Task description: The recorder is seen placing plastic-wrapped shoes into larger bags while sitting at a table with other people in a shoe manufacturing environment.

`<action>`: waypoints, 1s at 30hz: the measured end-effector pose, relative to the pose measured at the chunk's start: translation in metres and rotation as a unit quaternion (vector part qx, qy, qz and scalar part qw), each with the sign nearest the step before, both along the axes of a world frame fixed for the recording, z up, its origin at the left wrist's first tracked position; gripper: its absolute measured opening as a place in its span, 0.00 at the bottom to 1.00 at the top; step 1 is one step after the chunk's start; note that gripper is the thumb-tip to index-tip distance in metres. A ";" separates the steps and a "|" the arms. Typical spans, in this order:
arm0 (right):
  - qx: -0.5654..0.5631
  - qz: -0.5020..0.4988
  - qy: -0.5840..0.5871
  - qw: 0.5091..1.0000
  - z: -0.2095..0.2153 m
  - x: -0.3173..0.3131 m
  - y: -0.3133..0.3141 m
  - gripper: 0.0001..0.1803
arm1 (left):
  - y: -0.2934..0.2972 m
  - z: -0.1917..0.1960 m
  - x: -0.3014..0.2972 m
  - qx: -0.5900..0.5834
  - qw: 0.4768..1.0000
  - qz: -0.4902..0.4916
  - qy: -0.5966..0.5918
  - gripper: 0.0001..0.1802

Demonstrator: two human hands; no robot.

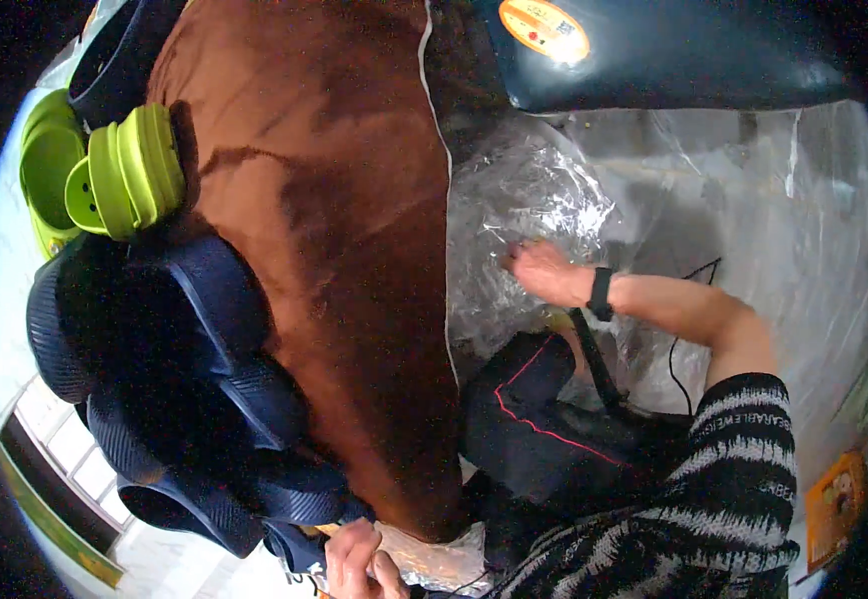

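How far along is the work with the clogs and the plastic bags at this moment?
Already done, it seems: dark blue clogs and green clogs sit stacked on the left by the brown panel. In hand: the right hand presses into the crinkled clear plastic bag; the left hand grips plastic wrap at the lower edge. Left: none of the visible clogs is bagged yet.

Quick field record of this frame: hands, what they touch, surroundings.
right hand: reaching into clear plastic bag, black wristband on wrist
left hand: at lower edge, fingers curled on crinkled plastic
centre: brown fabric
left side: navy clogs, green clogs
below right arm: black bag with red piping
sleeve: striped knit
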State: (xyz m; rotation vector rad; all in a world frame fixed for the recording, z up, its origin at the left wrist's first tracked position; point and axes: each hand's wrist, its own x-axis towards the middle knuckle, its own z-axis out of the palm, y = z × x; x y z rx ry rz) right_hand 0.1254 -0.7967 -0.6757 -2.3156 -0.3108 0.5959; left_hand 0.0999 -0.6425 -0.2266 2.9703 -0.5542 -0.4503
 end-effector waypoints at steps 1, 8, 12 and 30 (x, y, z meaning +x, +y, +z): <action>0.000 0.004 -0.002 1.000 0.003 0.011 0.013 0.20 | 0.003 -0.001 -0.001 0.000 1.000 0.004 -0.002 0.12; -0.039 -0.039 0.108 0.993 -0.093 0.002 0.085 0.42 | 0.012 0.003 -0.026 -0.036 0.999 0.017 -0.013 0.12; -0.087 0.017 0.187 0.978 -0.156 -0.008 0.117 0.45 | 0.002 -0.003 -0.029 -0.025 0.997 0.066 0.011 0.13; 0.308 -0.072 -0.208 0.926 -0.153 -0.056 0.146 0.43 | 0.058 0.039 -0.074 -0.007 0.987 0.158 -0.011 0.12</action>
